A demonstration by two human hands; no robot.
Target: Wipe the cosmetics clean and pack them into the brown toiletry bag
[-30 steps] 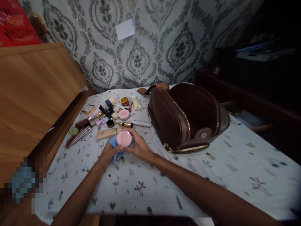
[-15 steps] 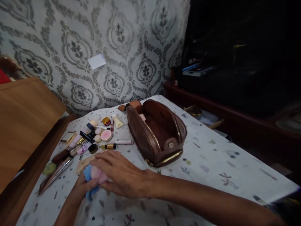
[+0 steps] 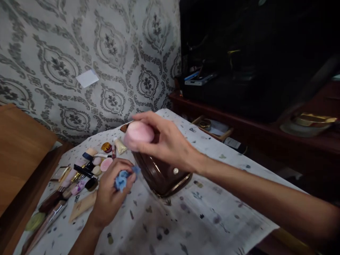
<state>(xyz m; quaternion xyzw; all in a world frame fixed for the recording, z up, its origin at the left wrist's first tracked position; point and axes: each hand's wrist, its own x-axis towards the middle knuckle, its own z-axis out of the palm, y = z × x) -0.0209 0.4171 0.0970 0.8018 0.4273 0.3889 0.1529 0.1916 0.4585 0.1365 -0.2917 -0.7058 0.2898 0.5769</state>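
Note:
In my right hand (image 3: 171, 145) is a pink round container (image 3: 138, 134), gripped between thumb and fingers and slightly blurred. The hand hangs over the brown toiletry bag (image 3: 164, 182), hiding much of its opening. My left hand (image 3: 107, 196) is closed around a crumpled blue cloth (image 3: 121, 180), left of the bag and above the patterned tablecloth. Close to that hand lie a pink compact (image 3: 106, 164), a beige packet (image 3: 83, 206) and a black tube (image 3: 83, 170).
Makeup brushes (image 3: 50, 217), a cream tube (image 3: 120, 146) and a gold-lidded jar (image 3: 106, 147) are among several cosmetics on the left. A wooden panel (image 3: 23, 152) borders that side. Beyond the table's right edge is an open drawer (image 3: 216, 130) below a dark screen (image 3: 239, 63).
My right hand has carried the pink container away from the blue cloth, up and over the bag. The left hand keeps the cloth. The view has turned right.

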